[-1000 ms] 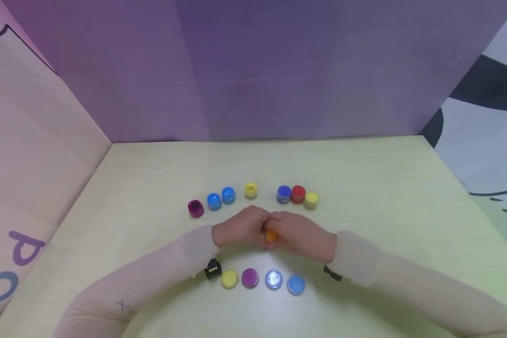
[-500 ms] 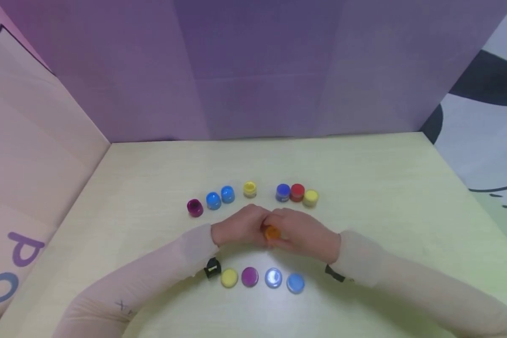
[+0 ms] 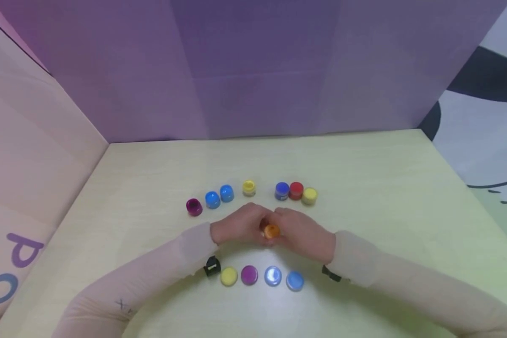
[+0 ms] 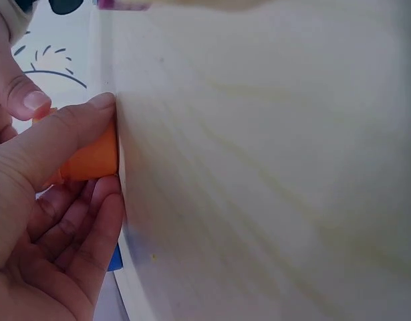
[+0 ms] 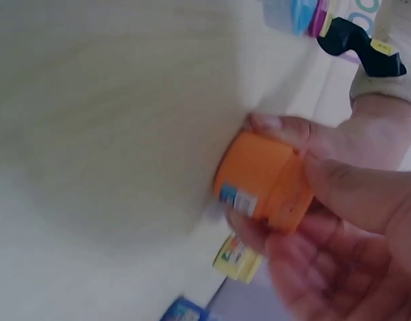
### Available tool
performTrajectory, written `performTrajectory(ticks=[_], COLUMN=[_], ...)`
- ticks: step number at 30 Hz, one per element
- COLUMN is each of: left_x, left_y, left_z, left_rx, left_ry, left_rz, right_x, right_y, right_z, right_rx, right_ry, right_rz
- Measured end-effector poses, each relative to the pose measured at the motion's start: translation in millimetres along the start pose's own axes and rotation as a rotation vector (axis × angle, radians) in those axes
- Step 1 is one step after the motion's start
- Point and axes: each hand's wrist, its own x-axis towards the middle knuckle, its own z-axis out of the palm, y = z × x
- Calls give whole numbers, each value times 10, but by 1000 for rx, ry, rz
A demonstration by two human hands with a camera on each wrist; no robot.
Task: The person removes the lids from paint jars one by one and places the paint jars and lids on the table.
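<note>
A small orange paint pot (image 3: 272, 231) is between my two hands over the middle of the table. My left hand (image 3: 245, 224) grips its body, thumb on one side and fingers on the other. At the lid end, my right hand (image 3: 303, 233) pinches the orange lid (image 5: 292, 195) between thumb and fingers. A label with a barcode (image 5: 238, 198) shows on the pot's side in the right wrist view. In the left wrist view the left thumb lies across the orange body (image 4: 91, 154), and the right thumb (image 4: 33, 100) reaches in from the upper left.
Beyond the hands stand lidless pots: magenta (image 3: 194, 207), two light blue (image 3: 212, 200), and yellow (image 3: 249, 188). Right of them are lidded blue (image 3: 282, 190), red (image 3: 296, 190) and yellow (image 3: 310, 196) pots. Nearer lie loose lids: yellow (image 3: 228, 276), purple (image 3: 249, 275), two blue (image 3: 295, 280).
The right hand has shifted slightly at the orange lid, and more of the orange top now shows between the hands. The left hand keeps its grip; the other pots and lids stay put.
</note>
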Motion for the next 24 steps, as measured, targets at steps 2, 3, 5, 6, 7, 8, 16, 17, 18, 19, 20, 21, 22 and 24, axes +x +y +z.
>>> performTrajectory(ticks=[2, 3, 5, 6, 7, 8, 16, 17, 18, 19, 20, 21, 22, 24], left_x=[1, 2, 3, 2, 4, 4, 13, 13, 13, 14, 14, 15, 14, 12], left_y=[-12, -14, -25, -28, -32, -34, -28, -28, -28, -30, -31, -35, -35, -35], left_z=[-1, -1, -1, -3, 0, 0, 12, 11, 10, 12, 11, 12, 11, 10], left_rx=[-12, -23, -46, -57, -64, -70, 4, 7, 6, 6, 4, -4, -9, -18], left_ry=[0, -1, -6, -9, -10, -10, 11, 11, 9, 9, 8, 7, 6, 5], left_rz=[-4, -9, -15, -13, -6, -1, 5, 5, 7, 8, 7, 9, 9, 6], right_x=[2, 4, 5, 4, 3, 4, -16, -15, -14, -12, -11, -9, -8, -7], right_y=[33, 55, 93, 108, 119, 125, 22, 15, 11, 8, 6, 6, 10, 22], right_z=[-19, -26, -37, -40, -40, -39, 6, 21, 34, 44, 50, 48, 44, 23], right_rx=[-12, -25, -41, -39, -47, -50, -34, -27, -22, -15, -6, 6, 16, 25], right_ry=[-32, -44, -68, -73, -68, -60, 43, 48, 49, 45, 40, 33, 27, 6], right_rz=[-68, -109, -180, -212, -245, -266, -4, 33, 53, 66, 71, 65, 45, -7])
